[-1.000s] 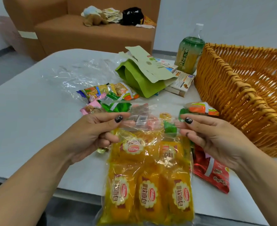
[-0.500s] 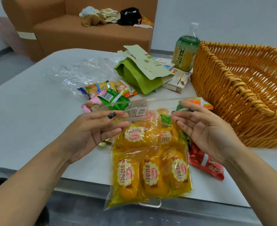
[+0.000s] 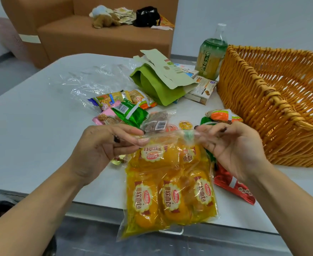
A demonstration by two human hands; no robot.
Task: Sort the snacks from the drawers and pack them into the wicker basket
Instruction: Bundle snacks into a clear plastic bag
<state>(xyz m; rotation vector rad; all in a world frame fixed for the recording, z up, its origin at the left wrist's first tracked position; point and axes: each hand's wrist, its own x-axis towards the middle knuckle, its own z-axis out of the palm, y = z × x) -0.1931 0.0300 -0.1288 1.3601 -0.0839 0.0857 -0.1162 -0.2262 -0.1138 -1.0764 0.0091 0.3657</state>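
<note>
Pinching top corners of clear bread bag (image 3: 168, 189), left hand (image 3: 104, 145) and right hand (image 3: 231, 145) both clamped on it, bag hanging over tabletop (image 3: 32, 130) near edge, wicker basket (image 3: 273, 100) at right edge.

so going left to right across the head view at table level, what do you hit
clear plastic sheet → left hand → bag of yellow bread packs → right hand → wicker basket

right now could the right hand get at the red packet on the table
Probably not at once: the right hand is pinching the top of the clear bag of yellow bread packs, and that bag hangs over part of the red packet. Letting go would free it.
</note>
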